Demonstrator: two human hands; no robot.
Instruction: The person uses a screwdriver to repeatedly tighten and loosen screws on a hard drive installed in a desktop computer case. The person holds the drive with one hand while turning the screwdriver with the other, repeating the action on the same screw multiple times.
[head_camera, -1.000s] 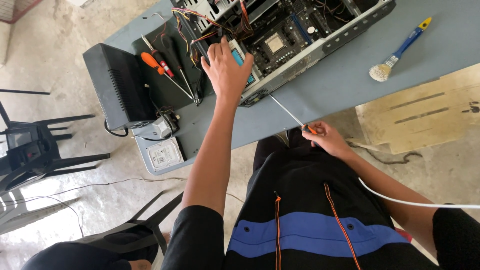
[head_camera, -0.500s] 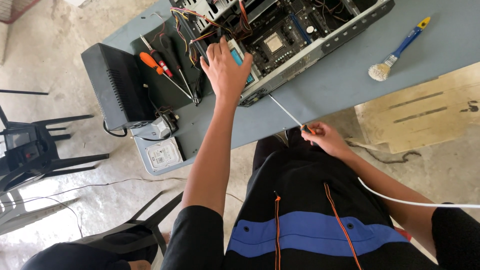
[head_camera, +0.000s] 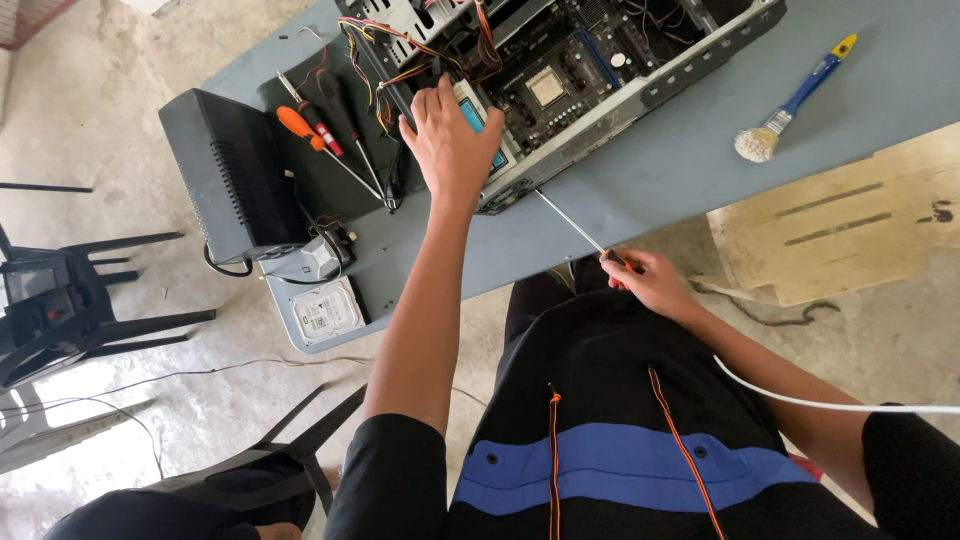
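- My left hand (head_camera: 450, 140) lies flat, fingers spread, bracing the open computer case (head_camera: 600, 70) on the table (head_camera: 680, 170).
- My right hand (head_camera: 650, 280) grips a long screwdriver (head_camera: 580, 228), tip at the case's near edge.
- Likely working a case screw; next calls for steady alignment and a held case.

grey table (head_camera: 640, 190): computer case (head_camera: 560, 80), brush (head_camera: 790, 100)

3 screwdrivers (head_camera: 575, 225), 1 brush (head_camera: 790, 105), 1 computer case (head_camera: 600, 70), 1 hard drive (head_camera: 325, 310), 2 hands (head_camera: 450, 140).
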